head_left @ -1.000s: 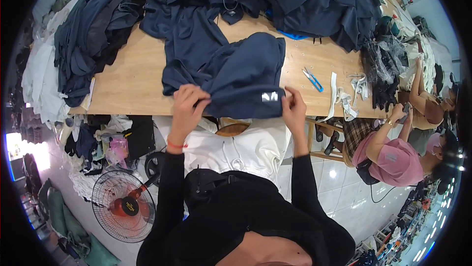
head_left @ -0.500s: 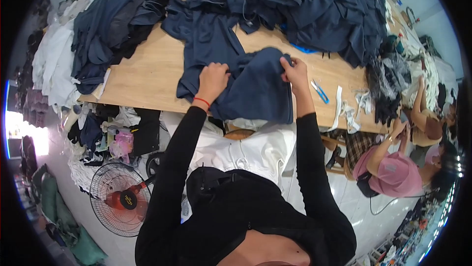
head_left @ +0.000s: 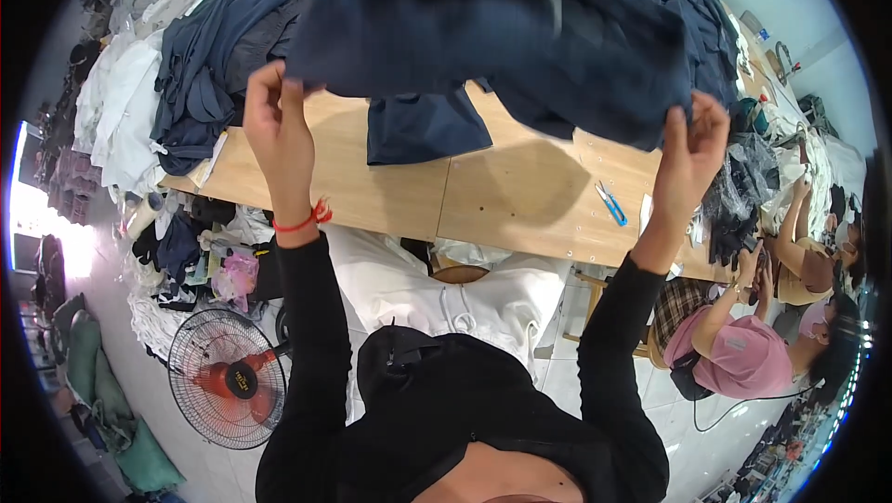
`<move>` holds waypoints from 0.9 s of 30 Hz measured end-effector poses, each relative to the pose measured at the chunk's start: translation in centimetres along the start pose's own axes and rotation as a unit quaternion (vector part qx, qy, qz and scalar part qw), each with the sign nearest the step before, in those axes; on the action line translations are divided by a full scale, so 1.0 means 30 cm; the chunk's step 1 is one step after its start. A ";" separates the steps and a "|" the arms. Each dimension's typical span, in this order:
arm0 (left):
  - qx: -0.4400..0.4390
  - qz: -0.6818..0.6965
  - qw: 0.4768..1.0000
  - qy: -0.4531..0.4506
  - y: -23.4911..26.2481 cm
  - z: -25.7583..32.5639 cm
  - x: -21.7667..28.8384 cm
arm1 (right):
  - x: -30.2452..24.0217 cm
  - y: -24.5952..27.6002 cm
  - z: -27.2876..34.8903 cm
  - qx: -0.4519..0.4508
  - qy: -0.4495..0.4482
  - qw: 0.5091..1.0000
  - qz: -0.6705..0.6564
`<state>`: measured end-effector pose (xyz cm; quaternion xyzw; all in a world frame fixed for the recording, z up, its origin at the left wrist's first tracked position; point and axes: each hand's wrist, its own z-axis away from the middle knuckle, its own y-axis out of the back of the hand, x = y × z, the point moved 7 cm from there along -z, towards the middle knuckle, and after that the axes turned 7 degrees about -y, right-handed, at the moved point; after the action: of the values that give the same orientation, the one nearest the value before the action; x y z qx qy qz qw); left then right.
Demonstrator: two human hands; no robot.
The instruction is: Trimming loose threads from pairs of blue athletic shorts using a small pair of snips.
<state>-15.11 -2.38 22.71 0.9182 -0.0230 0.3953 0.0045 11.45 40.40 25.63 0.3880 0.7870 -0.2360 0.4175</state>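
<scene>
The left hand [head_left: 277, 122] and the right hand [head_left: 692, 150] each pinch one edge of a dark blue garment [head_left: 437, 43]. It is spread above the wooden table [head_left: 520, 201], where blue snips [head_left: 611, 204] lie at right

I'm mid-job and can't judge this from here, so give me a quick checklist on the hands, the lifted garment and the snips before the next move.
1. Left hand gripping the dark blue garment: ok, at its lower left edge.
2. Right hand gripping it: ok, at its lower right edge.
3. Snips apart from both hands: ok, lying on the table.
4. Whole garment in view: not ok, the upper edge cuts it off.
5. Garment sharp enough to inspect: not ok, parts are blurred.
6. Dark blue cloth on the table separate from the garment: cannot tell, its upper part is hidden.
</scene>
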 end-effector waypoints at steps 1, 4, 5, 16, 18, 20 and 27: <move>-0.022 -0.030 0.999 0.002 0.031 0.058 -0.068 | 0.069 0.038 0.042 -0.012 0.004 1.000 -0.001; -0.102 -0.108 0.981 0.129 0.129 0.276 -0.361 | 0.313 0.060 0.225 -0.073 -0.095 0.986 0.116; -0.124 -0.180 0.967 0.133 0.165 0.369 -0.409 | 0.434 0.126 0.338 -0.078 -0.196 0.948 0.237; -0.318 -0.240 0.916 0.054 -0.055 0.771 -0.257 | 0.460 -0.058 0.784 -0.124 -0.206 0.928 0.285; -0.324 -0.241 0.912 0.078 -0.073 0.786 -0.307 | 0.489 -0.134 0.775 -0.169 -0.201 0.897 0.355; -0.312 -0.257 0.912 0.074 -0.112 0.776 -0.322 | 0.558 -0.117 0.787 -0.146 -0.196 0.903 0.354; -0.287 -0.338 0.896 0.021 -0.153 0.760 -0.311 | 0.633 -0.092 0.763 -0.049 -0.226 0.924 0.306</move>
<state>-4.75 1.98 0.30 0.8212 0.1761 0.3656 0.4011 13.41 30.70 -2.55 0.5254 0.5255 -0.1389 0.6546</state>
